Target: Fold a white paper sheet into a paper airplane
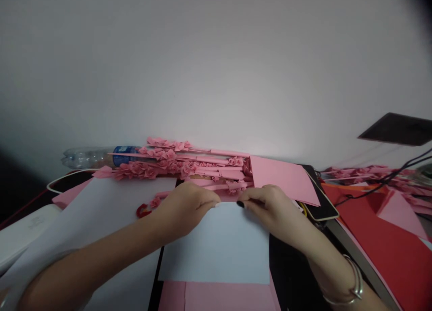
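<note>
Over pink card (pixel 216 297), left hand (pixel 182 209) and right hand (pixel 266 207), grips pinched on the edge of white paper (pixel 214 243)

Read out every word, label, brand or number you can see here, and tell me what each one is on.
No text here can be read.
Blue label on the clear plastic bottle: pale lettering, too blurred to read.
White object at the far left: faint marks, too small and blurred to read.
</note>
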### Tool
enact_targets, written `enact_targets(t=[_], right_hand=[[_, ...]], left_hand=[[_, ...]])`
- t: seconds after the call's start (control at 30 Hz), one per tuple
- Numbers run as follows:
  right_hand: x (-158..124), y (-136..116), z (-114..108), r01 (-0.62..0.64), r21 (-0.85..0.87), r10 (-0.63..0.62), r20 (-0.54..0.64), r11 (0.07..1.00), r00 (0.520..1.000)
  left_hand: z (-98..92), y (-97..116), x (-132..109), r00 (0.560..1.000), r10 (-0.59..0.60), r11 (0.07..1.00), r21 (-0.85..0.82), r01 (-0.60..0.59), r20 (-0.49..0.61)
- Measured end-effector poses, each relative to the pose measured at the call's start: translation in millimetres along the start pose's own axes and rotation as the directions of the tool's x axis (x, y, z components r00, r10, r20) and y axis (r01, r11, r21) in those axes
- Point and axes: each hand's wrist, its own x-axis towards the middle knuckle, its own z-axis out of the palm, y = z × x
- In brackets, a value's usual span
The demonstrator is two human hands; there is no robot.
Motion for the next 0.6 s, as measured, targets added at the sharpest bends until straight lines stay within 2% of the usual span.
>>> enact_targets(t=[0.1, 0.2, 0.3, 0.37, 0.47, 0.53, 0.6], right_hand=[[-8.1, 19.0, -15.3, -0.096, 0.098, 0.096, -0.001, 0.991, 0.995], [-16.7, 36.5, -30.0, -0.197, 0.130, 0.203, -0.033, 0.972, 0.979], [-22.5, 44.4, -35.6, -0.295, 0.131, 0.317, -0.208, 0.946, 0.925], [-23.8, 42.9, -30.1, -0.241, 0.244, 0.303, -0.261, 0.939, 0.917], [-21.9, 35.8, -9.8, -0.089, 0.482, 0.187, -0.159, 0.872, 0.969], [-19.9, 31.3, 5.2, -0.091, 0.522, 0.165, -0.097, 0.848, 0.981], [-18.4, 28.2, 16.1, -0.076, 0.504, 0.155, -0.117, 0.861, 0.981]], left_hand=[[-6.0, -5.7, -1.3, 0.997, -0.049, 0.997, -0.053, 0.052, 0.052], [-12.4, -11.5, -3.0, 0.995, -0.093, 0.990, -0.100, 0.097, 0.049], [-20.8, -14.2, -4.1, 0.986, -0.167, 0.977, -0.128, 0.169, 0.025], [-27.0, -12.4, -3.9, 0.978, -0.208, 0.966, -0.152, 0.210, 0.031], [-34.2, -5.4, -1.9, 0.974, -0.212, 0.952, -0.208, 0.224, 0.078], [-36.0, -0.4, -0.4, 0.975, -0.196, 0.942, -0.256, 0.218, 0.108], [-35.2, 3.3, 0.9, 0.975, -0.186, 0.932, -0.294, 0.214, 0.120]])
